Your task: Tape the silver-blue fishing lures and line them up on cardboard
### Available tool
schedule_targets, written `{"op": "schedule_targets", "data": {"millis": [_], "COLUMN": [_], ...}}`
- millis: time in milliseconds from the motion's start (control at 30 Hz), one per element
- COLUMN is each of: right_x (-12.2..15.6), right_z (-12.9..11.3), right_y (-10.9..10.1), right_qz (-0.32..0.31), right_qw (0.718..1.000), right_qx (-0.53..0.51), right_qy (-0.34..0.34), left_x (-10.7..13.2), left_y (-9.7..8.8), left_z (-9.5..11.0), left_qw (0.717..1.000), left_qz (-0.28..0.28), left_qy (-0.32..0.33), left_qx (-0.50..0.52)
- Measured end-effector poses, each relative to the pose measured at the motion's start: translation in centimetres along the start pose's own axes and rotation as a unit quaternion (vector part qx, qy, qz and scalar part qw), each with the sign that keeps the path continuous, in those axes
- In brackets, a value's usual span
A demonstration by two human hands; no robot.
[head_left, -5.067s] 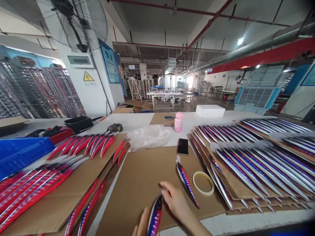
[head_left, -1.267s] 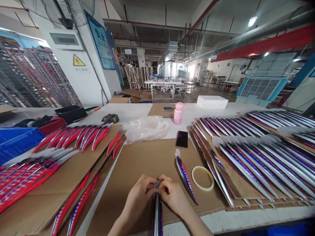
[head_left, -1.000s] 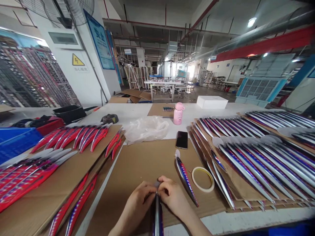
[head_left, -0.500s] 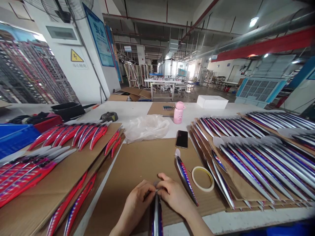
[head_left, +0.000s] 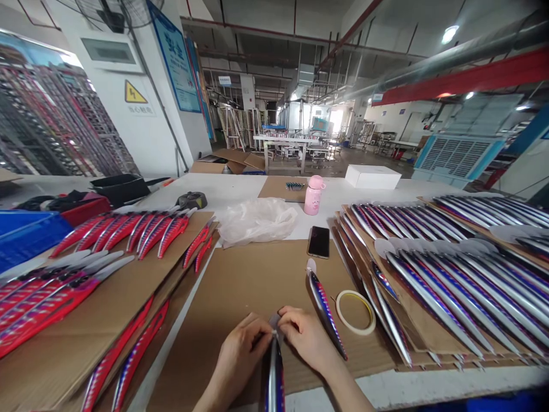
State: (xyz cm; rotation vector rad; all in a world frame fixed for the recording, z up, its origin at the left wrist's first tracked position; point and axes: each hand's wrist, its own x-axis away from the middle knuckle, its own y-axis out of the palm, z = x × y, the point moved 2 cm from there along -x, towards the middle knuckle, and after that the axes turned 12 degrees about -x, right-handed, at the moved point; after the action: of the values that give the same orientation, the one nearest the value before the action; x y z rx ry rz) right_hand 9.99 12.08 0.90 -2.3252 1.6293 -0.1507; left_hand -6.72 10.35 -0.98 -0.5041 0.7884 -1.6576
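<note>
A silver, blue and pink fishing lure (head_left: 274, 375) lies pointing away from me at the front of the cardboard sheet (head_left: 223, 286). My left hand (head_left: 243, 352) pinches it at the head end, beside its clear lip (head_left: 274, 321). Close to the other side of that lip is my right hand (head_left: 306, 337), thumb and fingers pressed together; whatever is between them is too small or hidden to make out. Just right of my hands rests a second lure (head_left: 326, 312) with a clear lip, and beyond it a roll of masking tape (head_left: 355, 312).
Red and pink lures (head_left: 47, 306) lie in rows on cardboard at the left. Silver-blue lures (head_left: 446, 297) fill stacked cardboard at the right. Further back are a phone (head_left: 318, 242), a plastic bag (head_left: 257, 220), a pink bottle (head_left: 314, 196) and a white box (head_left: 372, 177).
My right hand has drawn slightly right, away from the lure's head, and its fingers have curled in. My left hand keeps its pinch. The view has shifted a little.
</note>
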Motion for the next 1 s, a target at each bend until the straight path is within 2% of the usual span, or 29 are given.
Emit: {"op": "schedule_targets", "data": {"millis": [133,267,500,733,867,1000], "right_x": [-0.4,-0.6,-0.4,-0.5,-0.4,-0.5], "right_z": [0.4,-0.1,-0.5,-0.2,0.3,0.9], "right_y": [0.3,0.4,0.6,0.7,0.9,1.2], "right_qz": [-0.029,-0.025,-0.02,-0.013,0.004,0.015], "right_qw": [0.998,0.997,0.998,0.999,1.0,1.0], "right_qx": [-0.032,-0.033,-0.033,-0.031,-0.016,-0.004], "right_qy": [0.037,0.062,0.049,0.012,-0.002,-0.013], "left_x": [0.0,0.0,-0.1,-0.1,1.4,5.1], "left_y": [0.1,0.1,0.4,0.1,0.1,2.2], "left_z": [-0.1,-0.2,-0.2,-0.3,-0.3,-0.4], "left_qw": [1.0,1.0,0.999,1.0,0.998,0.999], "left_qz": [0.002,0.004,0.013,0.006,0.047,0.0], "left_qy": [0.003,0.001,-0.003,0.01,-0.004,-0.012], "left_qx": [-0.002,-0.004,-0.037,0.018,0.046,0.05]}}
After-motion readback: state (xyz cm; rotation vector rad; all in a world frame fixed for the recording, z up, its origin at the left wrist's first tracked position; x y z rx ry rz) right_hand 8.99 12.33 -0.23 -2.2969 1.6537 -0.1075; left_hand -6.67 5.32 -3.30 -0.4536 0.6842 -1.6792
